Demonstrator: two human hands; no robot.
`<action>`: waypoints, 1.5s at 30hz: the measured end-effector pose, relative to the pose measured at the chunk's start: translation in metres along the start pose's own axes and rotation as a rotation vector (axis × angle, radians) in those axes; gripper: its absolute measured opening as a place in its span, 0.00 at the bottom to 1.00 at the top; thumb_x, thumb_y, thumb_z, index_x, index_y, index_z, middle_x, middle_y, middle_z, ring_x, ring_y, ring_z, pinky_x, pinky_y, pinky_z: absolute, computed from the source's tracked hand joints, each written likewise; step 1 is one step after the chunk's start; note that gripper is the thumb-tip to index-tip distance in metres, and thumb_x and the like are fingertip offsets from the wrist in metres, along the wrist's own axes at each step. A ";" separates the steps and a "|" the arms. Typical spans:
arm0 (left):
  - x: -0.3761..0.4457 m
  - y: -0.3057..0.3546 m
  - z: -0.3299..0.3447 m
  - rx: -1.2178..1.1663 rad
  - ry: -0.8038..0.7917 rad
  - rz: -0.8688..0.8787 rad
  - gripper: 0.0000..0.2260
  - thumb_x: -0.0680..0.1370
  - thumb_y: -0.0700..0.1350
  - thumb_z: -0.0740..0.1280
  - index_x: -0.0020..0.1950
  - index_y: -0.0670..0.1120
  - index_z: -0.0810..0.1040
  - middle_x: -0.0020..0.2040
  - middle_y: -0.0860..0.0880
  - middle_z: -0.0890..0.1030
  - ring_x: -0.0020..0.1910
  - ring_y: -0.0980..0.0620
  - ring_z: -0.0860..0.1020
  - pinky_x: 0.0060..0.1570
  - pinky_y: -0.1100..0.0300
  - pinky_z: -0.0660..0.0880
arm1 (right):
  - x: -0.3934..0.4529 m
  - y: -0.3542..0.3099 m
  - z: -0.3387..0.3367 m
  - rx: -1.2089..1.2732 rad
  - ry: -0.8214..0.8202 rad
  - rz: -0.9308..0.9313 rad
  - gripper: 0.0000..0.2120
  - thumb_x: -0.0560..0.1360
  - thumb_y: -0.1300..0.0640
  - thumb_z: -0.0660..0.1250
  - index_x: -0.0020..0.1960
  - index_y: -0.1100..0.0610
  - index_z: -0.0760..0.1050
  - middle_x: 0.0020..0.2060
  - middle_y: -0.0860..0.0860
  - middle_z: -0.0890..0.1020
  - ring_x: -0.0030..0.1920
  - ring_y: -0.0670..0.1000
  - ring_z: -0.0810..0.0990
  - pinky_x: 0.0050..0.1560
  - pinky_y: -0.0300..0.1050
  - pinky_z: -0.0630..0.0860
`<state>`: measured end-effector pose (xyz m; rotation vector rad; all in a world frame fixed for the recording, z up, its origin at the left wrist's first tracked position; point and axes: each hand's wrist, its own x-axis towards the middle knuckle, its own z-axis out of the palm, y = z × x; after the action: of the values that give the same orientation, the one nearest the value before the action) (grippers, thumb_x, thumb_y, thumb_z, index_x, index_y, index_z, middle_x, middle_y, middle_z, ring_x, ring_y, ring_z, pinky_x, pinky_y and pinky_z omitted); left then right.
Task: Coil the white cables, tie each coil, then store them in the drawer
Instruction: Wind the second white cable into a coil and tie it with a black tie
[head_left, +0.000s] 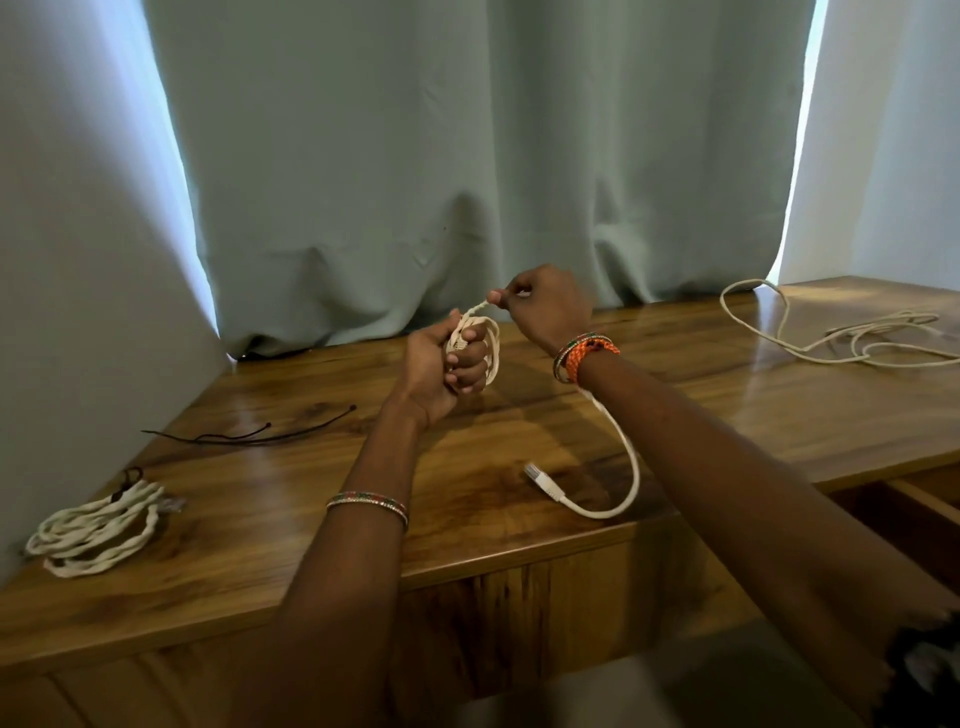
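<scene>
My left hand grips a small coil of white cable above the wooden desk top. My right hand pinches the strand rising from that coil. The cable's free tail hangs under my right wrist and ends in a plug lying on the desk. A finished white coil, bound with a dark tie, lies at the near left. A loose white cable sprawls at the far right. The drawer stands open at the right edge.
Two thin black ties lie on the desk to the left of my hands. A pale green curtain hangs behind the desk and touches its back edge. A white wall closes the left side.
</scene>
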<state>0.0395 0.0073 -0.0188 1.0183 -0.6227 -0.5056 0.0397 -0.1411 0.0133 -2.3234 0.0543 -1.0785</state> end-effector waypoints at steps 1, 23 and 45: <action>-0.001 0.000 0.000 -0.004 -0.006 0.001 0.18 0.82 0.49 0.46 0.34 0.45 0.63 0.18 0.55 0.62 0.14 0.59 0.58 0.21 0.65 0.50 | -0.001 0.002 0.004 0.020 -0.010 0.023 0.16 0.71 0.42 0.69 0.44 0.54 0.84 0.42 0.53 0.85 0.43 0.53 0.81 0.40 0.47 0.77; -0.001 0.021 -0.019 -0.506 0.068 0.413 0.19 0.83 0.47 0.48 0.35 0.46 0.68 0.23 0.53 0.68 0.21 0.56 0.67 0.27 0.65 0.69 | -0.065 0.016 0.046 0.658 -0.753 0.267 0.09 0.81 0.61 0.56 0.47 0.54 0.73 0.28 0.49 0.70 0.20 0.40 0.64 0.19 0.32 0.59; -0.003 0.005 -0.021 0.095 0.283 0.283 0.13 0.83 0.44 0.52 0.39 0.46 0.64 0.26 0.55 0.72 0.25 0.57 0.72 0.31 0.63 0.71 | -0.078 0.014 -0.011 0.909 -1.148 0.443 0.13 0.79 0.66 0.55 0.59 0.64 0.74 0.25 0.48 0.68 0.18 0.40 0.62 0.15 0.30 0.56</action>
<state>0.0518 0.0240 -0.0233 1.0475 -0.5295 -0.0813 -0.0183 -0.1374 -0.0420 -1.6209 -0.2850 0.4751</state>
